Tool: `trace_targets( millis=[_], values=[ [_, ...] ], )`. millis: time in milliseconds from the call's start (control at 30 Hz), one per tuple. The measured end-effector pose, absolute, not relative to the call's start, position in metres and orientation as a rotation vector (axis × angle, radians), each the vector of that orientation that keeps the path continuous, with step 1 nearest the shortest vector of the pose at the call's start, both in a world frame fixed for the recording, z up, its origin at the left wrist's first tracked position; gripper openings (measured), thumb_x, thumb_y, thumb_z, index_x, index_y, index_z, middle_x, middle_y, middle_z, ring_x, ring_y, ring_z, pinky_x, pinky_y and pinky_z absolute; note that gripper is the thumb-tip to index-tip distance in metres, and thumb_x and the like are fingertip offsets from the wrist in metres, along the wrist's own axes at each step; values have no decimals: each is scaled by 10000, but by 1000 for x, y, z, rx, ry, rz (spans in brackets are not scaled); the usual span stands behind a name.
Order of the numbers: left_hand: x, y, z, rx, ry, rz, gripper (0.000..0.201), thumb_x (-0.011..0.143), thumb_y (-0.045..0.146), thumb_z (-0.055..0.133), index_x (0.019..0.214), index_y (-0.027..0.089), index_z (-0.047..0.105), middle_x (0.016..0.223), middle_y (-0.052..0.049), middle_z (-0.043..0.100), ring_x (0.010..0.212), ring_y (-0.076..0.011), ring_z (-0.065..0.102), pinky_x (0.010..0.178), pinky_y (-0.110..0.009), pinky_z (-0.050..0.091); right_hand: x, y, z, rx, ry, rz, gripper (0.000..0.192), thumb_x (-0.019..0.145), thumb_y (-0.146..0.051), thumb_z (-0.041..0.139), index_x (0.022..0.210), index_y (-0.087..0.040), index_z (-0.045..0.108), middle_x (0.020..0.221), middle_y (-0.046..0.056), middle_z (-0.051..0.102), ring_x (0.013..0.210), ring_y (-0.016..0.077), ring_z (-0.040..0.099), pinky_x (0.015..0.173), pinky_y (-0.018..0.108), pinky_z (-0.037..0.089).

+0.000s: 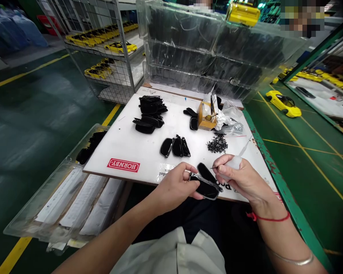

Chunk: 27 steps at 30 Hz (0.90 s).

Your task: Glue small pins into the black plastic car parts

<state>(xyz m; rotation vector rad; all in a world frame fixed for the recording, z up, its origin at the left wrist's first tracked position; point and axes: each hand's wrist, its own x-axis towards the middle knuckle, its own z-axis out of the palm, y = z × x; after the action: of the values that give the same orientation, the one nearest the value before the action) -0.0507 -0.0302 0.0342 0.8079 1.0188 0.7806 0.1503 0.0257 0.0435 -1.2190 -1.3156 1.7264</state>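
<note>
From the head camera we see our left hand (175,184) gripping a flat black plastic part (204,186) by its near end, tilted up over the front edge of the white worktop (148,146), at about six o'clock in the frame. Held that way, its upper face is turned toward us and toward the other hand. Our right hand (241,177) is closed around a small clear squeeze bottle (234,163), whose thin nozzle points left at the part's far end, close to it or just touching; we cannot tell which. A red string sits on that wrist.

Just beyond the hands, toward twelve o'clock, three more black parts (175,146) lie side by side, within easy reach. At one o'clock from them sits a heap of small dark screws (217,144), and further back a small yellow box (205,115) with crumpled clear bags beside it. At eleven o'clock, a stack of black parts (150,114) stands well apart from the hands.

A clear tray (60,198) with more black pieces hangs off the worktop's left side, at nine o'clock. Behind, wire shelves (108,49) carry yellow toy cars (114,45).
</note>
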Motion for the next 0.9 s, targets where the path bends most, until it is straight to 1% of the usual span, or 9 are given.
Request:
trace_targets(
  millis=[100,267,467,600,700,800,900],
  values=[
    [-49,-31,36,904,1079,746,174,820,230,563,972,190,489,712,45,590,673,-158,700,623,-225,457,152,20,38,-1243,-1378,1661,237,665,-341,781,785,-177,659,601,-14,572,524,97,507,496,228,381],
    [-45,-32,33,998,1097,799,175,823,246,556,984,198,505,718,47,592,628,-146,694,507,-186,372,152,15,28,-1260,-1466,1535,207,670,-335,776,784,-189,682,731,3,606,649,112,517,580,238,400],
    [-41,-34,34,1034,1095,841,229,817,250,568,1028,203,493,646,62,565,610,-148,691,445,-171,317,148,10,26,-1288,-1281,1630,271,625,-379,793,763,-183,666,691,10,582,640,127,520,579,249,430],
    [-38,-35,34,1018,1078,838,227,810,240,573,1008,199,470,661,61,589,610,-147,692,465,-170,352,149,7,24,-1299,-1208,1715,253,659,-387,770,773,-200,642,656,-6,560,606,116,503,551,238,416],
    [-36,-35,34,1000,1068,841,234,801,229,576,998,195,454,679,49,616,592,-144,686,477,-176,381,150,5,22,-1305,-1201,1702,267,676,-427,747,768,-211,622,654,-3,553,617,132,505,550,253,423],
    [-33,-34,35,992,1054,839,238,789,218,580,987,196,448,658,49,610,566,-142,677,465,-173,392,150,4,20,-1289,-1170,1713,277,672,-448,744,763,-221,614,648,-6,554,621,137,506,558,259,432],
    [-31,-34,34,1004,1034,842,237,784,211,577,980,200,443,679,35,626,582,-149,680,465,-172,407,150,3,20,-1285,-1117,1739,280,653,-443,760,758,-224,621,655,-10,558,623,133,512,561,251,440]
  ],
)
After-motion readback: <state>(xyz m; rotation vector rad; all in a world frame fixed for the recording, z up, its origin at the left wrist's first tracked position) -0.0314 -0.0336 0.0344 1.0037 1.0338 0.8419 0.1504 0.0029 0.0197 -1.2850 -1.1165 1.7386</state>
